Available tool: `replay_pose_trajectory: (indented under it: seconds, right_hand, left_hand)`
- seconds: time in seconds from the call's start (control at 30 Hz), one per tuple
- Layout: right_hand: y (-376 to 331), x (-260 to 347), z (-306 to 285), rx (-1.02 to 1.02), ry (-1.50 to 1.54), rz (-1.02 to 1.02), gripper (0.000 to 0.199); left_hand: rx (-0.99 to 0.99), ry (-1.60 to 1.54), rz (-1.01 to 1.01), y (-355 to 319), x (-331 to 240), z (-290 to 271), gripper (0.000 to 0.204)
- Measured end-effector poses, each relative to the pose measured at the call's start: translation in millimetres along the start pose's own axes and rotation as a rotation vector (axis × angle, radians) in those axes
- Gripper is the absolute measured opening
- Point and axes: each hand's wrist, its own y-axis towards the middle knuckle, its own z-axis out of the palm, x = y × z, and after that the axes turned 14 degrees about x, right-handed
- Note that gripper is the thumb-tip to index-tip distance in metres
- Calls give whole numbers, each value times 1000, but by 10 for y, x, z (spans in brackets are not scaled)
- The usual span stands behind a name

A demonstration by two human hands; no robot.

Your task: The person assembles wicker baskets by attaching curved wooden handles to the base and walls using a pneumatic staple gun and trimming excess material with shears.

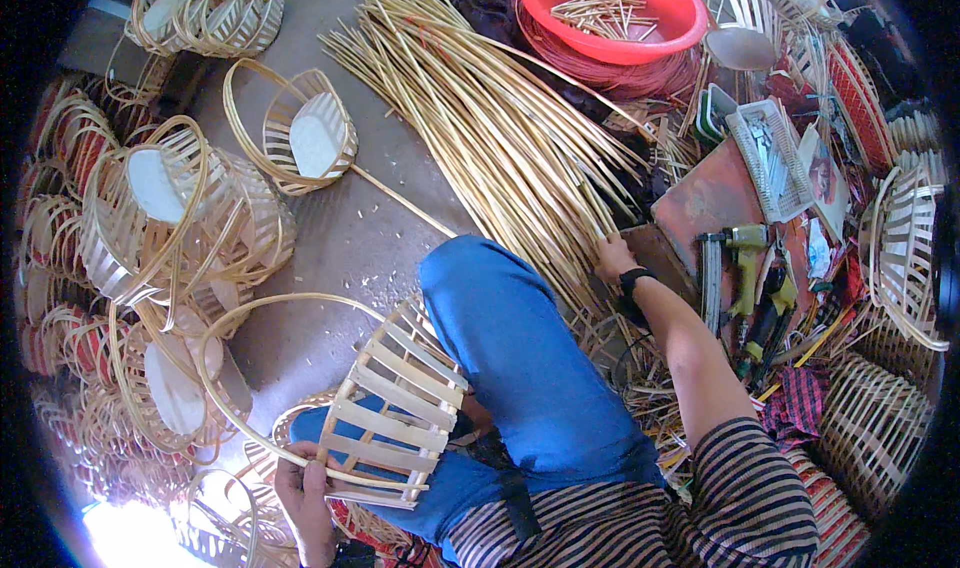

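Note:
My left hand (303, 483) is closed on the rim of a woven bamboo basket (395, 403), near the foot of its hoop handle (232, 318). The basket lies tilted on its side over my lap, its flat slats showing. Out to the right, my right hand (614, 258) is at the near end of a long bundle of bamboo sticks (500, 148). Its fingers are curled at the stick ends; how many it grips is hidden.
Finished baskets (150, 228) with pale bases pile up at the left; a single basket (305, 133) stands on the floor (320, 238). A red basin (612, 53) holds short sticks. A green nail gun (745, 268) and a white plastic tray (770, 163) are at the right.

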Motion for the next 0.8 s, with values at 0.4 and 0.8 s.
replay_pose_trajectory:
  seconds: [0.4, 0.8]
  right_hand:
    - [-13, 96, 13, -119, 315, -222, 26]
    - [-22, 443, 33, 178, 25, 5, 53]
  left_hand:
    - [180, -74, 108, -53, -114, -56, 25]
    - [158, -34, 120, -136, -30, -126, 25]
